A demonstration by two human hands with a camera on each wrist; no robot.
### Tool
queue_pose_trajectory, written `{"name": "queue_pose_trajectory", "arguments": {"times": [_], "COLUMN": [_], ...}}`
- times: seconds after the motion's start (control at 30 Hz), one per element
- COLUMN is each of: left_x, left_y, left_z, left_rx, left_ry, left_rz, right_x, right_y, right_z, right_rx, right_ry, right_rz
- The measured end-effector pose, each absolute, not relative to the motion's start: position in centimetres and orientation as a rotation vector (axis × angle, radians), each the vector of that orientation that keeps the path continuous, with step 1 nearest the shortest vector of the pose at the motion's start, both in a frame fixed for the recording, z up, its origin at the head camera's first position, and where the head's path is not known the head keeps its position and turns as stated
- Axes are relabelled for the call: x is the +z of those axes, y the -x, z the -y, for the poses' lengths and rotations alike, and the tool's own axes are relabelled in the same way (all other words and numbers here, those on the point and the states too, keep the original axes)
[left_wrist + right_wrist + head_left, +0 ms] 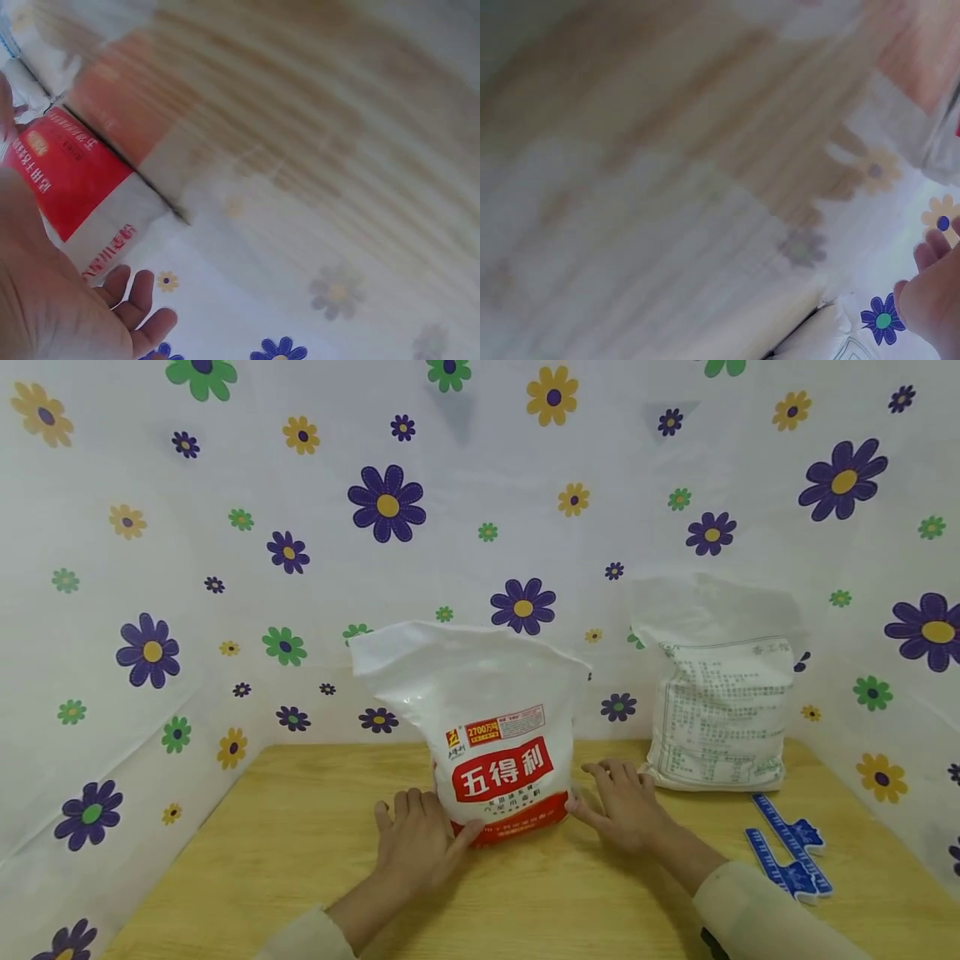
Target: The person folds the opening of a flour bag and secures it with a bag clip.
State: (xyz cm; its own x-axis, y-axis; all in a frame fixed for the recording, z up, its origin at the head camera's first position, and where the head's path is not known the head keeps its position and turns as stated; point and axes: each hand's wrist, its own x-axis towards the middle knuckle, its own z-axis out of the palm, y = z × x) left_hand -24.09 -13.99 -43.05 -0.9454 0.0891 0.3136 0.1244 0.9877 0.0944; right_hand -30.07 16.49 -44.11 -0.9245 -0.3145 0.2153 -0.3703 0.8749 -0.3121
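Note:
A white and red flour bag point(502, 760) stands slightly tilted on the wooden table, its loose white plastic top rising above the printed front. My left hand point(416, 839) is at the bag's lower left, thumb over the bottom front edge and fingers loosely spread beside it. At the lower right, my right hand point(622, 802) has its thumb at the bag's corner, with relaxed fingers reaching past it. The left wrist view shows the bag's red side panel point(82, 172) beside the left hand point(60, 300). Only part of the right hand point(934, 292) shows in the right wrist view.
Another white bag point(720, 718) with green print stands at the back right. Two flat blue-and-white pieces with ruler-like marks point(787, 818) lie in front of it on the wooden table point(300, 877). A flower-patterned sheet point(315, 593) hangs behind and along the sides.

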Motion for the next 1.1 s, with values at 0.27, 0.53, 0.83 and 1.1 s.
{"name": "queue_pose_trajectory", "arguments": {"times": [0.27,0.53,0.83,1.1], "left_x": [-42.5,-43.5,-44.3,-44.0], "left_y": [23.5,24.3,25.7,25.6], "left_z": [13.1,13.5,14.3,13.2], "left_rx": [-0.314,-0.218,-0.270,-0.327], "left_ry": [0.091,0.133,0.237,0.317], "left_rz": [2.879,2.798,2.775,2.794], "right_x": [-44.5,-44.5,-44.7,-44.4], "right_y": [30.0,30.2,29.8,28.8], "right_z": [-15.5,-14.5,-14.4,-15.5], "right_rx": [0.510,0.417,0.376,0.313], "right_ry": [-0.633,-0.692,-0.643,-0.594], "right_rz": [2.938,2.916,2.907,2.900]}}
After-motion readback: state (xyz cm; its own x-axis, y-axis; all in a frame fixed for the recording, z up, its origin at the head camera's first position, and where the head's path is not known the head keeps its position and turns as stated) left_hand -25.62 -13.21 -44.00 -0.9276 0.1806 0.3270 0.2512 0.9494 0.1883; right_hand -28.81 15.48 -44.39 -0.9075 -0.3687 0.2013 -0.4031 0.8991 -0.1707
